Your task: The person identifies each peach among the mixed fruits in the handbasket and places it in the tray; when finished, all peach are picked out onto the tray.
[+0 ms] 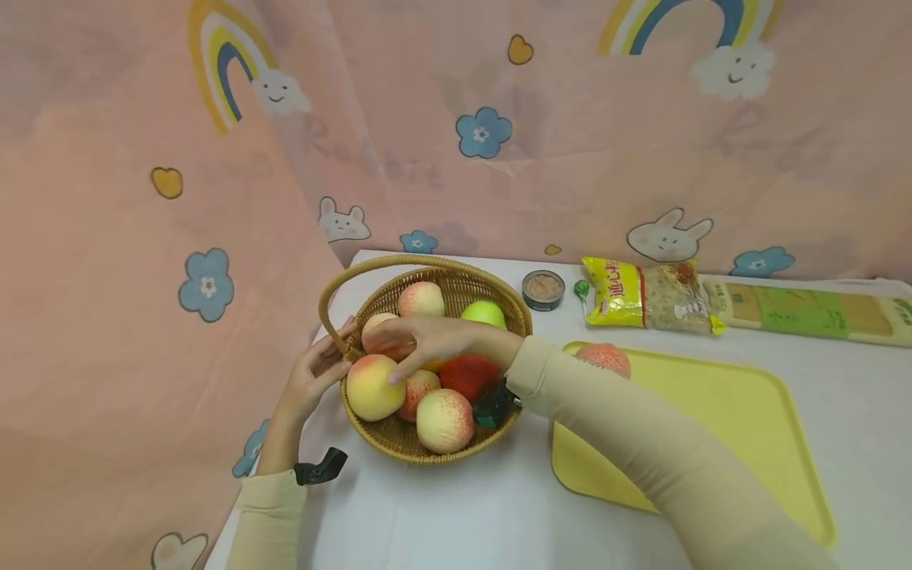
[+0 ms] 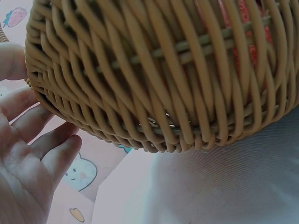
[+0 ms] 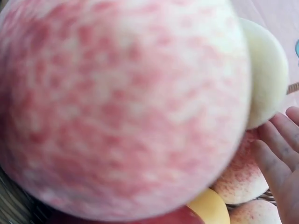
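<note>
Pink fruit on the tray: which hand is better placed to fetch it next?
Right hand, probably: its sleeve passes over the tray by the fruit; the left hand touches the left of the basket.

Your bare left hand (image 1: 309, 388) and bare right hand (image 1: 435, 340) extend from long, pale beige sleeves, the left sleeve (image 1: 267, 522) and right sleeve (image 1: 641, 443) both banded at the cuff, the right lightly creased; a bent black fitting (image 1: 322, 467) juts from your left wrist.
</note>
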A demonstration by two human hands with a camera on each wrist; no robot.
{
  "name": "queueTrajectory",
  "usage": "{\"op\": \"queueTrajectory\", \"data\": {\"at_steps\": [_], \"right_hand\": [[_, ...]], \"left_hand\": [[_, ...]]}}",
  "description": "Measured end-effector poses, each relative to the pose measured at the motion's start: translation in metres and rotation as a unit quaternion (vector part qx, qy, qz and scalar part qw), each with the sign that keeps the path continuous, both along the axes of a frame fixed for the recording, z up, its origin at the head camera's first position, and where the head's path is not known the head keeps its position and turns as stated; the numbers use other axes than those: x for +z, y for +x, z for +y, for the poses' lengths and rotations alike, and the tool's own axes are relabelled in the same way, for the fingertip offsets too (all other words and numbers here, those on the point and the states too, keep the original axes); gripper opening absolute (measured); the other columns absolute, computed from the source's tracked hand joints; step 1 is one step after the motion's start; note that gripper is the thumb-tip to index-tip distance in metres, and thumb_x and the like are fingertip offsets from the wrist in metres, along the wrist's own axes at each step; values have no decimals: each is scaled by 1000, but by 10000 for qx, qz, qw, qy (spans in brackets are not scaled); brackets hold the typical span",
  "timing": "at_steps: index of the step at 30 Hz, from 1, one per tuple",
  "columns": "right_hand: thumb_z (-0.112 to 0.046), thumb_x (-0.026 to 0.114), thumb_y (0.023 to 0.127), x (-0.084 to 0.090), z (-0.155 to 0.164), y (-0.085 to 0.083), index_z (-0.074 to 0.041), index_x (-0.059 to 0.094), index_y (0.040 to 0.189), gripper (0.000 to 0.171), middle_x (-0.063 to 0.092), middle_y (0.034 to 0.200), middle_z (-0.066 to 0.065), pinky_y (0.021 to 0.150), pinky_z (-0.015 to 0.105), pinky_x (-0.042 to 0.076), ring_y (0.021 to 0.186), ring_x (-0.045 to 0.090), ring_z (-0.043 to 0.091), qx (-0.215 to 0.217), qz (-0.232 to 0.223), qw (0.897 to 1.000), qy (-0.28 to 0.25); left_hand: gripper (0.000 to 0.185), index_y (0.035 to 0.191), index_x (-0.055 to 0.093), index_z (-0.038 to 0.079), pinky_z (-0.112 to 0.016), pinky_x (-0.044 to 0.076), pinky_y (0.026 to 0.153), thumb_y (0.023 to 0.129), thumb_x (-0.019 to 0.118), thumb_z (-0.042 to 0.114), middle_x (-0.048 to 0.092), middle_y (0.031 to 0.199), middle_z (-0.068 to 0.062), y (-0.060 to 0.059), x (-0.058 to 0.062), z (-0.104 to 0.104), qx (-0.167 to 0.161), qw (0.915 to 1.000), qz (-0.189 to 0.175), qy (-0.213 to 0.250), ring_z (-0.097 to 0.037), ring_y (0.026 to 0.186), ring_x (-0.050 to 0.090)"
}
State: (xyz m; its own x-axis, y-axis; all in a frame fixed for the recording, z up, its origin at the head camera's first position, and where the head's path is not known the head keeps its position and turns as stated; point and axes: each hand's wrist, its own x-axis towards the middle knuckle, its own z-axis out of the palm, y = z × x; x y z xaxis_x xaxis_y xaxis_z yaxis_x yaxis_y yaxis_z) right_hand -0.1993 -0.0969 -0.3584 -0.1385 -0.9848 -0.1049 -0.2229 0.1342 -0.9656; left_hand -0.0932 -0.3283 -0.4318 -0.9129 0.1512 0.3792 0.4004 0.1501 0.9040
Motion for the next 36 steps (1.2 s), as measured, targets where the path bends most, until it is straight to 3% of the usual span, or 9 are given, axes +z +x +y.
{"op": "queueTrajectory", "data": {"at_steps": [14,20,29,36], "right_hand": [[-17,76,80,-9,-2,8,-6,34,146,79,38,150,4,109,27,36,135,40,16,-167,926,9951,308],[-24,78,78,-8,-2,10,-11,41,144,77,41,147,2,109,27,34,134,38,14,-186,1544,9867,474],[-25,84,70,-7,-3,13,-19,53,125,63,55,124,-9,98,21,41,114,50,5,-250,1771,9833,337],[-19,84,67,-7,-1,13,-22,53,118,60,56,120,-10,95,21,44,109,52,4,-128,1759,9843,-3]], "left_hand": [[50,136,39,-15,-18,38,105,86,49,-16,25,147,-35,1,0,0,-34,10000,72,-60,-11,133,43],[50,135,37,-17,-17,39,104,86,49,-15,25,147,-35,2,0,1,-57,9999,125,-96,-8,131,45],[51,137,36,-16,-17,41,102,87,49,-15,23,148,-34,2,1,2,-31,10000,-5,-18,-8,127,49],[50,136,38,-16,-17,39,104,87,50,-14,25,148,-34,2,2,2,65,9999,-7,-120,-6,132,43]]}}
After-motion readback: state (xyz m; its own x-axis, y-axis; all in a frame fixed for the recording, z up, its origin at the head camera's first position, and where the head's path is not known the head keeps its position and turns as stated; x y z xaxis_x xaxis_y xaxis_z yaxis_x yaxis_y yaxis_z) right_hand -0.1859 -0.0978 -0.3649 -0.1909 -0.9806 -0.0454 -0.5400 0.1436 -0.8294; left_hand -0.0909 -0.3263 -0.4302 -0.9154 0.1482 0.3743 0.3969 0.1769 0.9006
